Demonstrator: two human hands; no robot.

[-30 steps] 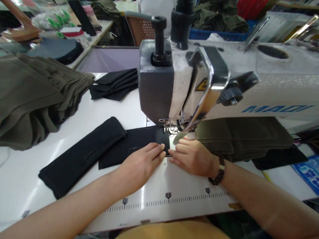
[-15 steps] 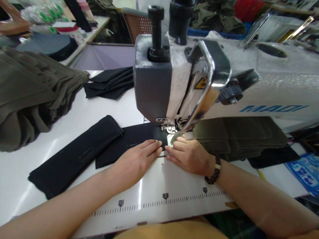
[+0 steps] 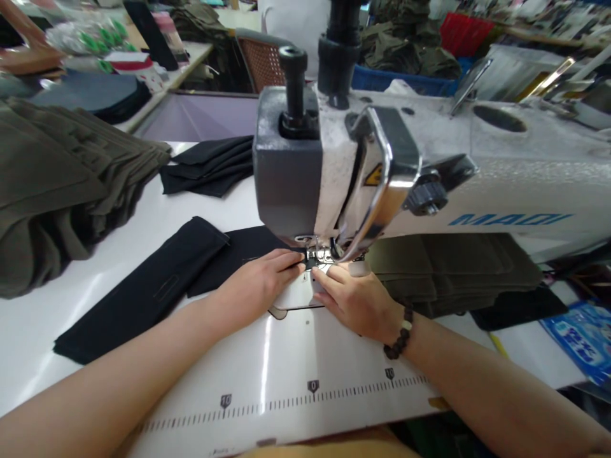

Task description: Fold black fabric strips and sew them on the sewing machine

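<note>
A black fabric piece [image 3: 248, 245] lies flat on the sewing machine bed, its right end at the presser foot [image 3: 316, 256]. My left hand [image 3: 260, 277] rests flat on this piece, fingers stretched toward the foot. Just right of the foot is my right hand [image 3: 356, 292], its index finger and thumb extended at the cloth's edge; the other fingers are partly hidden. I see no grip in either hand. A folded black piece [image 3: 143, 289] with a stitched rectangle overlaps the first one on the left. Above both hands stands the sewing machine head [image 3: 289, 165].
Olive fabric pieces are piled at left [image 3: 57, 172], and more olive pieces [image 3: 443, 267] lie under the machine arm. Folded black pieces [image 3: 210, 165] sit behind. A blue packet [image 3: 580, 337] is at right. A ruler scale [image 3: 267, 405] runs along the front edge.
The black piece under my left hand has shifted away from me, baring more of the metal plate in front. Both hands have moved slightly with it, and the whole view has shifted a little.
</note>
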